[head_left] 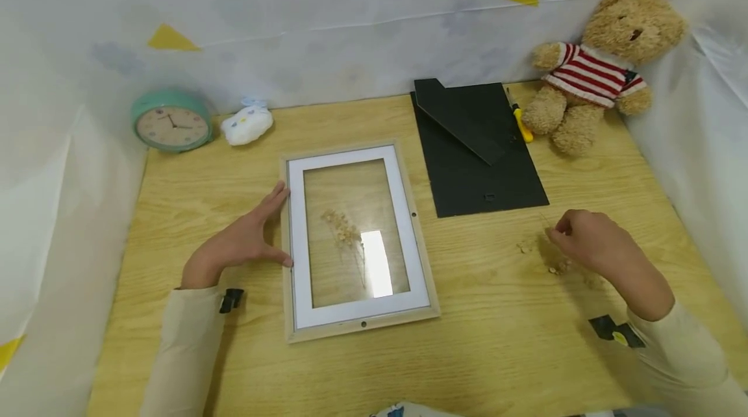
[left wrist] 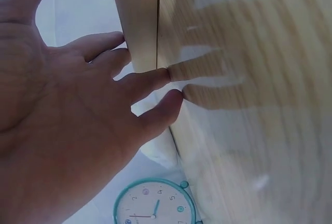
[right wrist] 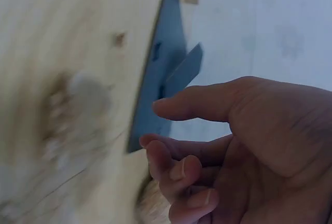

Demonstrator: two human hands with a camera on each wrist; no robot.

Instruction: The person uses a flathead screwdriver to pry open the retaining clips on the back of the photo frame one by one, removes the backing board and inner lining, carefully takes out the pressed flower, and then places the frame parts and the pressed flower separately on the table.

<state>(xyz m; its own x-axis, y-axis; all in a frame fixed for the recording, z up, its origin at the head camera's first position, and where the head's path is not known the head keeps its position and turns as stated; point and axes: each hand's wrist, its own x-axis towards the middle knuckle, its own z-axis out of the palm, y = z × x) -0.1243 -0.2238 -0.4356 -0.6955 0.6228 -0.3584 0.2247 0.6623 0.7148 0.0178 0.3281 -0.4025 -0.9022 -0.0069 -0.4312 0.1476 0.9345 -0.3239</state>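
Note:
A light wooden picture frame with a white mat lies flat, and a dried flower sprig shows within its window. I cannot tell whether the sprig is above or beneath the clear pane. My left hand is spread at the frame's left edge, thumb and fingertips against it. To the right, my right hand hovers low over small dried flower bits. Its fingers are loosely bent, with a gap below the thumb in the right wrist view. A thin stem is faintly visible near the fingertips.
A black backing board with its stand lies behind, right of the frame. Beside it are a yellow-handled screwdriver and a teddy bear. A teal clock and a small white plush stand at the back left.

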